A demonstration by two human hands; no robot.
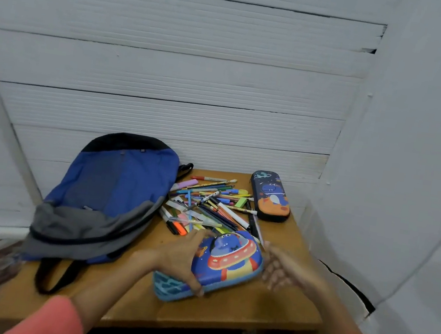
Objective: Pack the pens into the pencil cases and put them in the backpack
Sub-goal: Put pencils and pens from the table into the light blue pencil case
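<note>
On the near part of the wooden worktop (264, 309), a blue pencil case (231, 261) with a flying-saucer picture is lying flat with its lid closed. The left hand (180, 260) is gripping the case's left end, with the fingers spread over the far edge and the thumb pressing on the near edge. The right hand (286, 272) is hovering just beside the case's right end, its fingers straight and spread. It is too blurred to tell whether it is touching the case. Of the two hands, only the left is holding anything. Just behind the case, a loose pile of pens (208, 204) is lying in the middle of the worktop. A dark pencil case (270, 196) is sitting closed at the far right corner, beside the pile. The blue and grey backpack (108, 188) is lying flat along the left side, its straps hanging toward the near edge.
</note>
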